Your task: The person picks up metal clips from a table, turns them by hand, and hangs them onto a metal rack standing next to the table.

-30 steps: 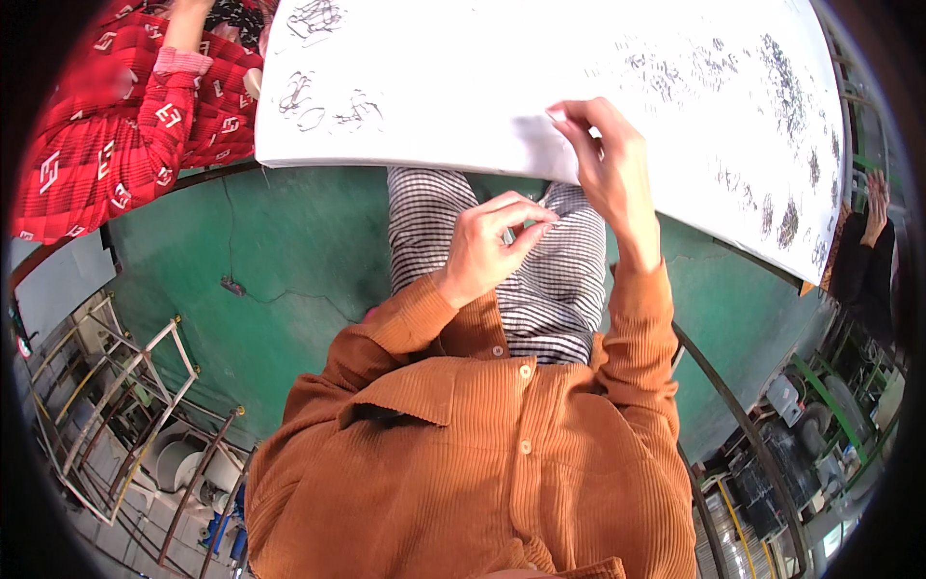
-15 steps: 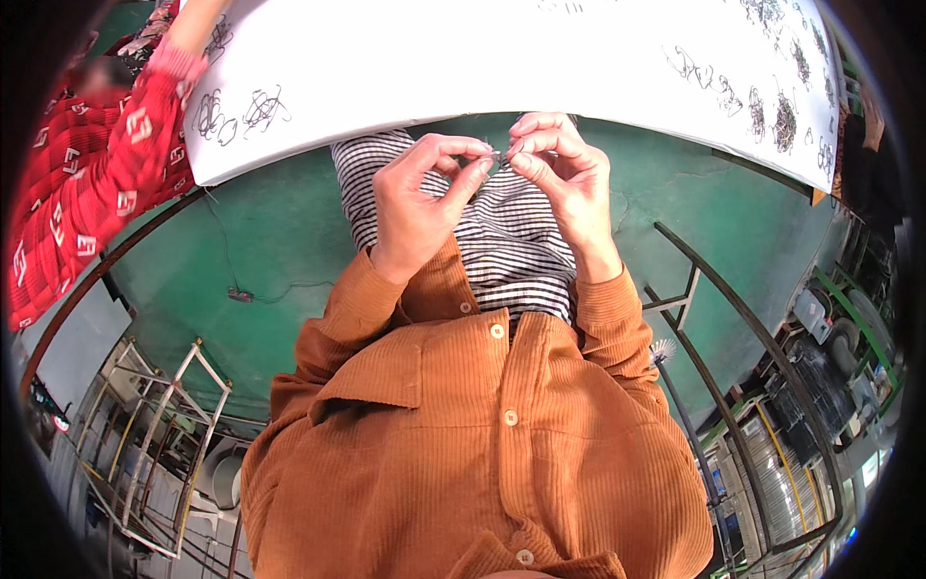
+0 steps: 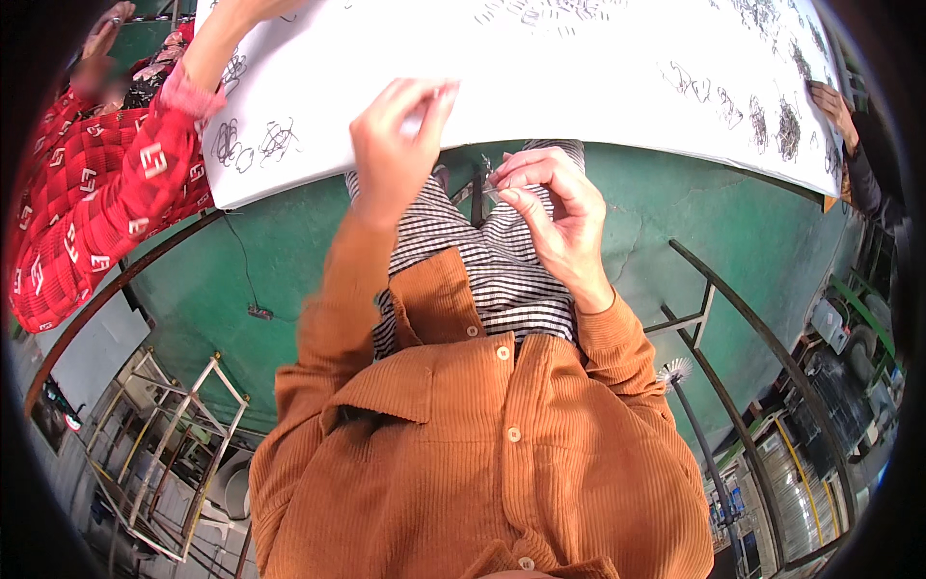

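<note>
My right hand [image 3: 559, 207] is over my lap, below the near edge of the white table [image 3: 318, 87]. Its thumb and fingers pinch a small, thin, wire-like piece [image 3: 490, 185], too small to make out fully. My left hand [image 3: 397, 145] is raised over the table's near edge, blurred by motion. Its thumb and forefinger come together at the tips in a pinch. Whatever may be between them cannot be made out. A gap separates the two hands. Short dark pieces [image 3: 540, 12] lie in loose rows farther up the table.
Dark, tangled wire-like loops lie in a left cluster [image 3: 278, 140] and a right cluster [image 3: 788, 130]. A person in a red patterned sleeve [image 3: 125, 188] reaches over the left edge; another person's hand [image 3: 834, 108] rests at the right edge. Metal frames [image 3: 178, 434] stand on the green floor.
My hands were together at the small piece; now the left has moved up and left over the table. The right stays pinched, slightly lower. More of the far table shows.
</note>
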{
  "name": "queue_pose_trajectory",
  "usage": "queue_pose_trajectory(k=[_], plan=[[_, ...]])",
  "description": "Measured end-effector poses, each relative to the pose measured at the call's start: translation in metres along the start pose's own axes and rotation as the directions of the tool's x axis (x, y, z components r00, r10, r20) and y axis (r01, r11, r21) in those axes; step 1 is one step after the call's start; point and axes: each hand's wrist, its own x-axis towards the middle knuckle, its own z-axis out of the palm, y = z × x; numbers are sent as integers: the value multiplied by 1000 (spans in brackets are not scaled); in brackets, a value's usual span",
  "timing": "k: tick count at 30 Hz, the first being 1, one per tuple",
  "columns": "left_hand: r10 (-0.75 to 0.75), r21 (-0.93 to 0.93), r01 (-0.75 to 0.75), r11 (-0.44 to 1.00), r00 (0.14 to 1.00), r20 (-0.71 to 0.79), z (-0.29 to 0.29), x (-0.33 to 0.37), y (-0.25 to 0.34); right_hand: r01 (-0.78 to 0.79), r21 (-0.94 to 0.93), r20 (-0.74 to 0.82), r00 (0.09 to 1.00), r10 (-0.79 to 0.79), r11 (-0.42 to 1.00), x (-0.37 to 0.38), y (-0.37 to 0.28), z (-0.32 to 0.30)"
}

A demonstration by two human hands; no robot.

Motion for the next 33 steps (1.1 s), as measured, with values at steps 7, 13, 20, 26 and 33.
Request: queue_pose_trajectory(k=[7, 13, 20, 26, 33], plan=[[-13, 370, 7, 929, 1000, 14, 50, 72, -15, 70, -125, 26, 997, -68, 990, -2, -5, 0], [-194, 139, 172, 975, 966, 171, 29, 57, -19, 76, -169, 47, 996, -69, 983, -1, -7, 2], [-440, -302, 550, 779, 822, 361, -25, -19, 28, 60, -197, 54, 997, -50, 978, 3, 2, 8], [-323, -327, 392, 860, 914, 247, -37, -39, 41, 60, -220, 65, 997, -46, 974, 5, 4, 17], [-261, -290, 312, 905, 944, 201, -45, -39, 41, 53, -268, 95, 995, -28, 962, 6, 1, 25]])
